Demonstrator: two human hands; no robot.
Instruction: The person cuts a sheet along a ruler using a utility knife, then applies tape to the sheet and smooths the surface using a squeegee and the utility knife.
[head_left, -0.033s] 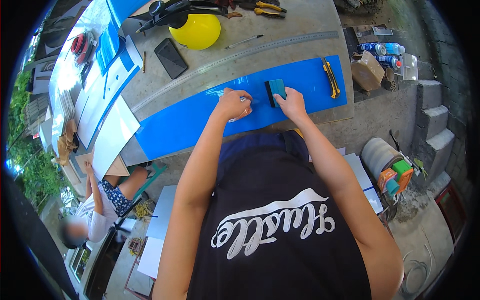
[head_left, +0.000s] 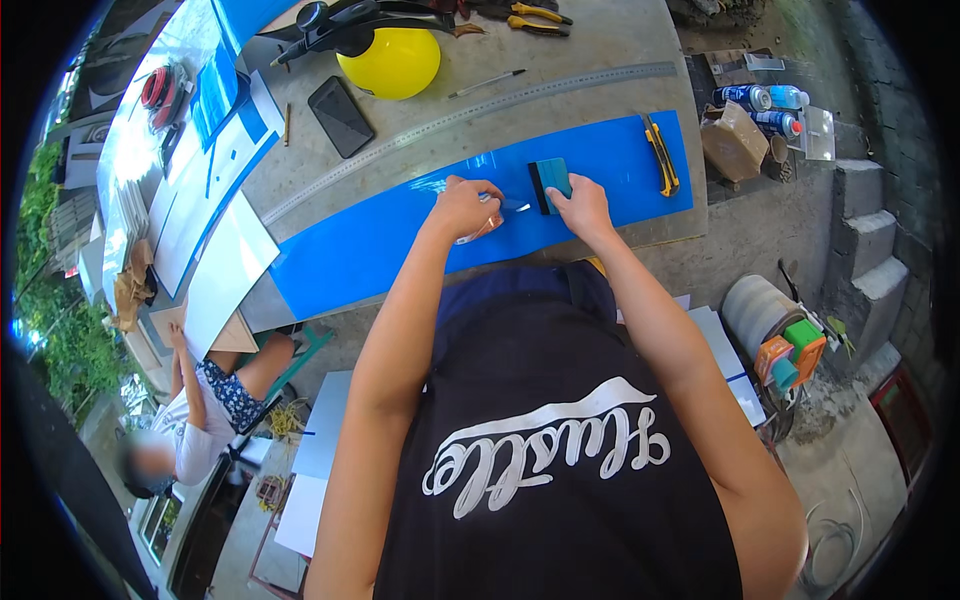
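Observation:
A long blue sheet [head_left: 360, 235] lies along the near side of the table. My right hand [head_left: 585, 208] pinches a teal squeegee [head_left: 553, 180] with a black edge, held against the sheet. To its left, my left hand [head_left: 468, 207] curls around a clear roll-like thing [head_left: 482, 234] with an orange-brown edge; it looks like tape, mostly hidden by the fingers. Between the two hands a small bright glint [head_left: 517, 206] shows, too small to name. On the sheet's right end rests a yellow-and-black box cutter [head_left: 661, 155].
Behind the sheet lie a long metal ruler [head_left: 500, 100], a phone [head_left: 341, 116], a pen [head_left: 488, 83], a yellow round thing [head_left: 400, 65] and pliers [head_left: 540, 20]. White panels [head_left: 230, 265] overlap at left, near a seated person [head_left: 195, 400]. Spray cans [head_left: 745, 97] stand right of the table.
A small bright glint now shows just right of my left hand. Both hands and the squeegee have hardly moved.

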